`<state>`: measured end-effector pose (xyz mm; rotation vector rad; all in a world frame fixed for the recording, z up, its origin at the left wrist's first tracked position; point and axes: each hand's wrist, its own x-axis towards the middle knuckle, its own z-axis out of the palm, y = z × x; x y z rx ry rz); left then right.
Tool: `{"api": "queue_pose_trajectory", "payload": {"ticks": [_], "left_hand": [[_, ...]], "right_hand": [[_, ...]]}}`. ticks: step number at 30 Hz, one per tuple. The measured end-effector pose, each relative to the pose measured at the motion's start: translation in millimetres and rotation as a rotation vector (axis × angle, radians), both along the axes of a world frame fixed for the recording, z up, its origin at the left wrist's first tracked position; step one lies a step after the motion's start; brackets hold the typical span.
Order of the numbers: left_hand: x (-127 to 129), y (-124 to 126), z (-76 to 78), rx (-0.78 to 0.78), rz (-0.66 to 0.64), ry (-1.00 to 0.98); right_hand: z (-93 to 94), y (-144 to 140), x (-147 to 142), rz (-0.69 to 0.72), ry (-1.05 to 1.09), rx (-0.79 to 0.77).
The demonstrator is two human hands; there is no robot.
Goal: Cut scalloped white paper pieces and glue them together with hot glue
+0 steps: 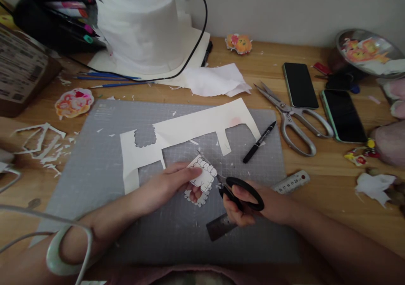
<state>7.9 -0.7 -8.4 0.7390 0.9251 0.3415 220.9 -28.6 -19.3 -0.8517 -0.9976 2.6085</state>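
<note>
Left hand (179,176) pinches the card (207,176), thumb on top, fingers beneath; right hand (243,207) is wrapped round the handles of the black scissors (232,184), blades at the card's upper right edge, gap between them unclear. Card sits over the mat (249,245), between the hands. Step in hand, as judged: trimming along inked scallops. Good practice: feed and turn the card with the left hand, take short bites, ease off at each notch, keep the thumb off the cutting line. Card looks white, thin, fairly stiff, bordered with black loops. Scalloped strip (205,197) shows just below; whether joined, cannot tell.
</note>
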Motion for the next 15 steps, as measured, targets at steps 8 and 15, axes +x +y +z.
{"api": "queue_pose_trajectory", "payload": {"ticks": [8, 15], "left_hand": [[-1.1, 0.1, 1.1, -0.001, -0.009, -0.006], [-1.1, 2.0, 2.7, 0.060, -0.052, -0.023]], "right_hand": [[3.2, 1.9, -0.2, 0.017, -0.020, 0.015], [3.6, 2.1, -0.7, 0.017, -0.007, 0.004]]}}
